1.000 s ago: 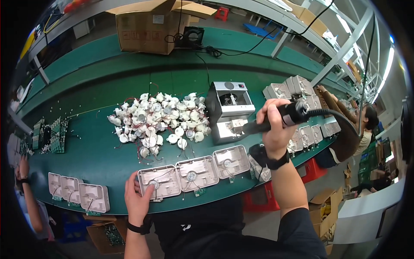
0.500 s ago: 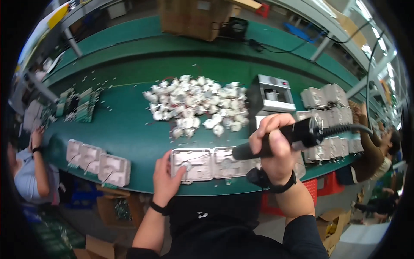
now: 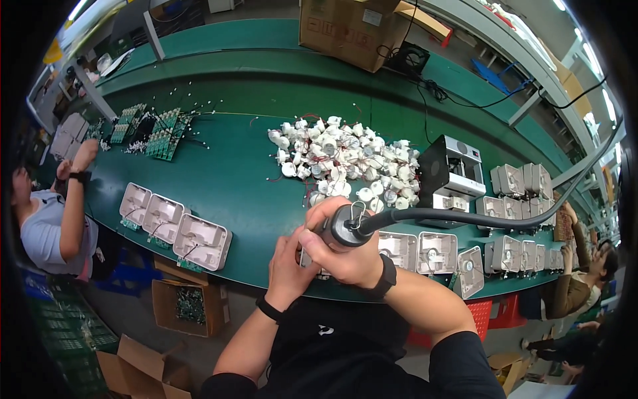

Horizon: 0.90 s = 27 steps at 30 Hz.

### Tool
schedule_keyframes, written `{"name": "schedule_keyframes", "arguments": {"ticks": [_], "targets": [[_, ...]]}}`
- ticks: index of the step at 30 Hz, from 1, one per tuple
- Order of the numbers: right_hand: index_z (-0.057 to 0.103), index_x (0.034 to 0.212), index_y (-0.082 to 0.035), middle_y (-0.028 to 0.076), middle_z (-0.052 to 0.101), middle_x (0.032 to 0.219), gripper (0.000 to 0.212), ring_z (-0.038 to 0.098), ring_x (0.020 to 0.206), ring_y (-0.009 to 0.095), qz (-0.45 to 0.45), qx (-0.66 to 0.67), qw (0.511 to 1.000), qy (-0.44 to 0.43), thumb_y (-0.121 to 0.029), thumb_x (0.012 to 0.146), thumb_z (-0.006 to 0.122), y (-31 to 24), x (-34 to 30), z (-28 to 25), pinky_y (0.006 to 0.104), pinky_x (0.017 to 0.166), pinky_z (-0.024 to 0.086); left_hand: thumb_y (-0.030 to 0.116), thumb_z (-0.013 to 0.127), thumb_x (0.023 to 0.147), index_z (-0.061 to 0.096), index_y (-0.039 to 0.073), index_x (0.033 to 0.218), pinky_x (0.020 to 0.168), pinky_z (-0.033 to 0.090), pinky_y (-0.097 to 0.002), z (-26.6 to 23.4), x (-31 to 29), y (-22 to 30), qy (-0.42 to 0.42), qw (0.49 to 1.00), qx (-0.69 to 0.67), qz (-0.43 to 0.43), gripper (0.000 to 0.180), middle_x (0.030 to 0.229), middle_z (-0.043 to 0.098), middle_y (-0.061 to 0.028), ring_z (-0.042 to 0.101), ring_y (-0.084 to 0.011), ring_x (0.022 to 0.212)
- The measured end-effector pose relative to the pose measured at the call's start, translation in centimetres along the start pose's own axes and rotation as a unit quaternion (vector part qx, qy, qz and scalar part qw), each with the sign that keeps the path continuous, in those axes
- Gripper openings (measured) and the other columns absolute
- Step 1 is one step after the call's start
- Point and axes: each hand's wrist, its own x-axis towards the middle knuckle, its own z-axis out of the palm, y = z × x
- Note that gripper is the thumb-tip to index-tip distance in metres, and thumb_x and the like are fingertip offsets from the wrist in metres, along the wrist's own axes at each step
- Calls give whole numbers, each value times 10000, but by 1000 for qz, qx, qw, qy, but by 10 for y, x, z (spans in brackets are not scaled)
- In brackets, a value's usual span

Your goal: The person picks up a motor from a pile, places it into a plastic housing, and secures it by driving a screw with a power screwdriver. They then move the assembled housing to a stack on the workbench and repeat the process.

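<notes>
My right hand (image 3: 352,263) is wrapped round a black electric screwdriver (image 3: 347,233), held upright with its cable end toward me. Its lower tip is hidden behind my hands. Close against it, my left hand (image 3: 286,274) has its fingers bent at the left side of a pale plastic housing (image 3: 306,258), of which only slivers show between the hands. To the right stand more open housings, among them one with a round part inside (image 3: 436,253) and a tilted one (image 3: 470,272). A heap of white round parts with red wires (image 3: 345,159) lies just beyond my hands.
Three open housings (image 3: 201,241) stand in a row at the left, with green circuit boards (image 3: 166,136) farther back. A black and silver machine (image 3: 458,169) stands right of the heap; stacked housings (image 3: 522,179) lie beyond. Co-workers sit at both sides. The screwdriver's cable (image 3: 478,216) arches across the right.
My right hand has brought the screwdriver left and turned it upright over the housing by my left hand. My left hand's fingers have come up beside it. The whole view has shifted and turned.
</notes>
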Motion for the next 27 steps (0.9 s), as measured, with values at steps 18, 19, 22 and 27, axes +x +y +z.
{"name": "schedule_keyframes", "arguments": {"ticks": [18, 19, 22, 27], "targets": [[474, 1032, -13, 118, 553, 933, 197, 580, 701, 158, 30, 154, 987, 29, -29, 904, 623, -25, 0, -8, 321, 662, 515, 42, 845, 713, 722, 106, 1134, 620, 488, -274, -28, -5, 31, 49, 998, -51, 7, 443, 971, 556, -50, 580, -176, 769], [474, 1032, -13, 118, 553, 933, 197, 580, 701, 158, 30, 154, 987, 29, -29, 904, 623, -27, 0, -8, 321, 662, 515, 19, 838, 712, 748, 94, 1073, 618, 484, -265, -29, -6, 30, 53, 997, -47, 21, 380, 975, 561, -49, 585, -172, 782], [475, 1024, -12, 128, 549, 932, 192, 573, 682, 162, 28, 152, 988, 31, -52, 907, 621, -31, -1, -9, 323, 631, 512, 12, 832, 712, 756, 82, 1002, 632, 490, -283, -28, -8, 29, 50, 997, -54, 13, 307, 962, 571, -53, 594, -182, 804], [479, 1020, -11, 129, 549, 930, 192, 573, 683, 159, 30, 160, 986, 32, -46, 902, 626, -31, -1, -10, 320, 623, 514, 12, 828, 708, 754, 69, 931, 669, 500, -324, -28, -9, 32, 58, 997, -26, 35, 241, 926, 583, -62, 602, -215, 820]]}}
